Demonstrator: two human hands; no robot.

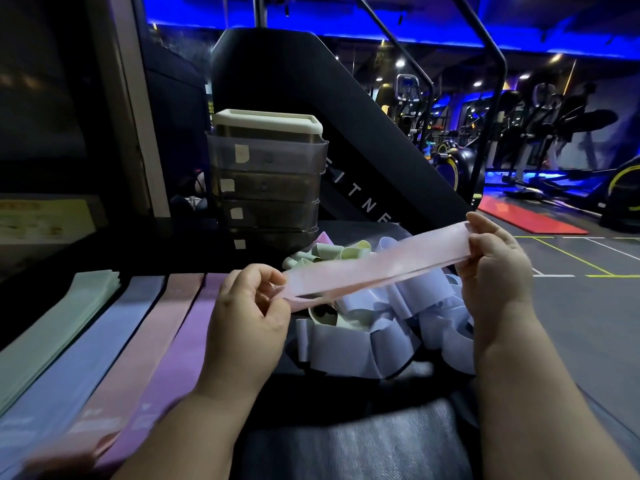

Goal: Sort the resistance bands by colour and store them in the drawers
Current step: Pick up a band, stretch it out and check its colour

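Holding the pink band [374, 268] up off the worktop [194, 258], both hands pull it out flat and slanted, with its low end at the left hand [249, 306] and its high end at the right hand [495, 265]. From my remote seat I see the left fingers [266, 275] curled and pinching that end against the thumb. The right fingers [485, 230] are clamped over the other end, thumb on the near side. The band hangs above the pile [388, 327] of loose bands, mostly pale blue with a few green and yellowish ones toward the back. This pile lies on the worktop just in front of the drawers [266, 181]. The drawers stand upright at the back, a clear unit of four with a cream top and a pale label on each front; the top drawer juts forward of the three below. To the left, four rows of flat bands lie side by side: the green row [69, 313] outermost, then the blue row [104, 341], the pink row [152, 334] and the purple row [187, 341]. The purple row is nearest the left hand, whose forearm covers part of it. Dark gym machines [540, 126] stand behind under blue light.
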